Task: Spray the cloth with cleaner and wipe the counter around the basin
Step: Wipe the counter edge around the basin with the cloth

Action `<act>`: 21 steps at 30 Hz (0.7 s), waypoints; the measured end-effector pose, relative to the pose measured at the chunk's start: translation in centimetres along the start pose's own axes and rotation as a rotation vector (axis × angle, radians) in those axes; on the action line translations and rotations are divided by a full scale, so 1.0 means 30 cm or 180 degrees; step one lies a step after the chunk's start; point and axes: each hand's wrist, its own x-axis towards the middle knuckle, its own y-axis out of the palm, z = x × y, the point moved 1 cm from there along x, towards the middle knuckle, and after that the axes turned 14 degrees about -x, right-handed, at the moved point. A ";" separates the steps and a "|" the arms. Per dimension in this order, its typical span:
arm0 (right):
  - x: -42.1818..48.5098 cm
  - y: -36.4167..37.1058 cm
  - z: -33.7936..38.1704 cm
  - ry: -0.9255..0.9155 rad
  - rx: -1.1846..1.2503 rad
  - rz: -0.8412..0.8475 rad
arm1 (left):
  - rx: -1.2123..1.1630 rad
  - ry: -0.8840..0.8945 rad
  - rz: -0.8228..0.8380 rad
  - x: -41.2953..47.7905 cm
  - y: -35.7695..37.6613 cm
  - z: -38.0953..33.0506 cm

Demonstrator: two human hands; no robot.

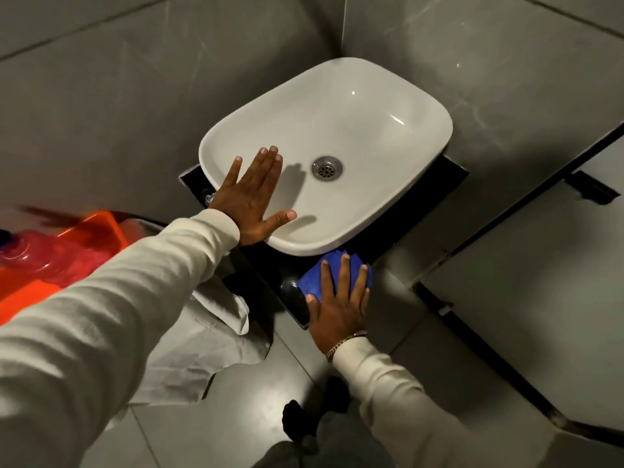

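Note:
A white oval basin (364, 130) sits on a small black counter (270, 265) in a corner of grey tiled walls. My left hand (251, 197) lies flat, fingers spread, on the basin's near-left rim and holds nothing. My right hand (341, 305) presses flat on a blue cloth (324, 273) at the counter's front edge, just below the basin. A pink bottle (37, 261), blurred, lies in an orange tub (101, 228) at the far left; I cannot tell if it is the cleaner.
A white cloth (223, 305) hangs off the counter's left side over pale fabric below. A grey partition with black edging (506, 238) stands close on the right. Grey floor tiles (209, 417) and my dark shoe (297, 420) show underneath.

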 end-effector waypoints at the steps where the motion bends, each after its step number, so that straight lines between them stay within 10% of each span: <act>1: 0.006 0.002 -0.005 -0.0055 -0.0020 -0.0045 | 0.0019 0.0030 0.0006 0.001 -0.002 0.006; 21: -0.024 0.032 0.208 0.1166 0.0231 0.0027 | 0.0190 0.1096 0.0628 0.059 -0.065 0.154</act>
